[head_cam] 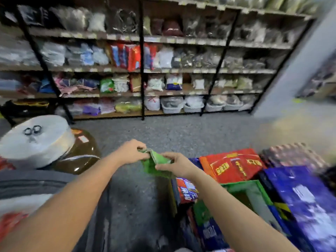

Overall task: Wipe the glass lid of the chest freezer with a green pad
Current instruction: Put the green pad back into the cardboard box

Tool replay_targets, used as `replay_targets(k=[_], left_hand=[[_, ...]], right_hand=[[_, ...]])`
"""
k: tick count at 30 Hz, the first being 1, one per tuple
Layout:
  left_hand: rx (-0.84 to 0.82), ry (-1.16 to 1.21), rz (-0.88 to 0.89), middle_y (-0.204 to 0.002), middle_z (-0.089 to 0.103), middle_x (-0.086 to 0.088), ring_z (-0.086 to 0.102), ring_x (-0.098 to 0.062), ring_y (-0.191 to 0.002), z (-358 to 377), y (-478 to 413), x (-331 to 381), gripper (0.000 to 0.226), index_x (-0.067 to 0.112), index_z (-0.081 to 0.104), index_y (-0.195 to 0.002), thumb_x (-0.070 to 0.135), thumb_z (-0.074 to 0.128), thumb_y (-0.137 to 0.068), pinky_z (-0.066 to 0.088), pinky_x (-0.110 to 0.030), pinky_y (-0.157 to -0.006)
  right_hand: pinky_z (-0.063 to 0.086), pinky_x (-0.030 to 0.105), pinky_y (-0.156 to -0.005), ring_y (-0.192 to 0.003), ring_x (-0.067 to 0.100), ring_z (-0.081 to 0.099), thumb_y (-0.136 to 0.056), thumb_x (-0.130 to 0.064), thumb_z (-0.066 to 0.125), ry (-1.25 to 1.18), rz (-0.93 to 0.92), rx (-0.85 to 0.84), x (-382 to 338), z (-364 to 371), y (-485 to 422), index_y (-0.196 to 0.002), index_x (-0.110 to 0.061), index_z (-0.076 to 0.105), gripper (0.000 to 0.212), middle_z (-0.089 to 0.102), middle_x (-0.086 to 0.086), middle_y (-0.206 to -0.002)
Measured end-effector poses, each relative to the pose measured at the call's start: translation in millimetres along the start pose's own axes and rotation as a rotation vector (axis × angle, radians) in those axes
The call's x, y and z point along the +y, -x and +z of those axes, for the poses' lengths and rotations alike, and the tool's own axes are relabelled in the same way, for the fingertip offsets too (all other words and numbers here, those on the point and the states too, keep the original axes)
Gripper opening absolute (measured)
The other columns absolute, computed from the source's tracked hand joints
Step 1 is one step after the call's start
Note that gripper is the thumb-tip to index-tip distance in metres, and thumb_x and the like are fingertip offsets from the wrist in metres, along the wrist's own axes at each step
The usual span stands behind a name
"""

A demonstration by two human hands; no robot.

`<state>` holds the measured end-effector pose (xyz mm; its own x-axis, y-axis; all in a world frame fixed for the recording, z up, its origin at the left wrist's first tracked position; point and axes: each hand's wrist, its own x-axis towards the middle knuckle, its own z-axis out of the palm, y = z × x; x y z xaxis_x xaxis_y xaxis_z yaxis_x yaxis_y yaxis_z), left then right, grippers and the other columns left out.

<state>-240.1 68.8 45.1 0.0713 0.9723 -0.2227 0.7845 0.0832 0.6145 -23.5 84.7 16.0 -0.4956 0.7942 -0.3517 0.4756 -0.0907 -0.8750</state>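
A green pad (pixel 151 165) hangs between both hands in front of me, above the grey floor. My left hand (pixel 131 151) pinches its top left edge, fingers closed on it. My right hand (pixel 175 164) grips its right side. The pad looks folded, with a paler layer showing at the top. No chest freezer or glass lid can be made out in this blurred view.
Long shelves (pixel 141 70) packed with bagged goods line the far wall. A white round lid with scissors (pixel 34 139) tops a brown jar (pixel 81 153) at left. Red (pixel 232 166), green and blue (pixel 300 197) boxes crowd the right. Grey floor (pixel 172 131) lies between.
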Motion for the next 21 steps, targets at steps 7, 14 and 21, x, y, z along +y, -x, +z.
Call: replay_targets(k=[7,14,21], left_hand=[[-0.436,0.032,0.203,-0.07,0.059,-0.003,0.053,-0.015,-0.067,41,-111,128,0.01,0.005,0.067,-0.082,0.012,0.074,-0.083,0.046,-0.029,-0.059],[-0.634,-0.228,0.48,-0.063,0.061,0.008,0.054,-0.01,-0.058,108,-135,214,0.022,0.021,0.063,-0.074,0.007,0.08,-0.067,0.044,-0.021,-0.054],[-0.579,-0.624,0.934,-0.081,0.062,-0.002,0.059,-0.026,-0.08,153,-94,211,0.012,0.021,0.058,-0.081,0.024,0.067,-0.075,0.049,-0.036,-0.068]], right_hand=[[0.053,0.037,-0.089,-0.086,0.01,0.065,-0.083,-0.032,0.079,0.096,0.021,0.395,31,-115,53,-0.109,-0.024,0.074,0.027,0.075,-0.001,-0.096],[0.051,0.03,-0.089,-0.086,0.006,0.066,-0.08,-0.027,0.08,-0.011,0.152,0.583,72,-152,122,-0.099,-0.031,0.075,0.02,0.075,-0.005,-0.094],[0.044,0.023,-0.086,-0.098,0.006,0.062,-0.079,-0.027,0.08,0.131,0.218,0.638,103,-99,164,-0.117,-0.031,0.074,0.039,0.07,-0.007,-0.108]])
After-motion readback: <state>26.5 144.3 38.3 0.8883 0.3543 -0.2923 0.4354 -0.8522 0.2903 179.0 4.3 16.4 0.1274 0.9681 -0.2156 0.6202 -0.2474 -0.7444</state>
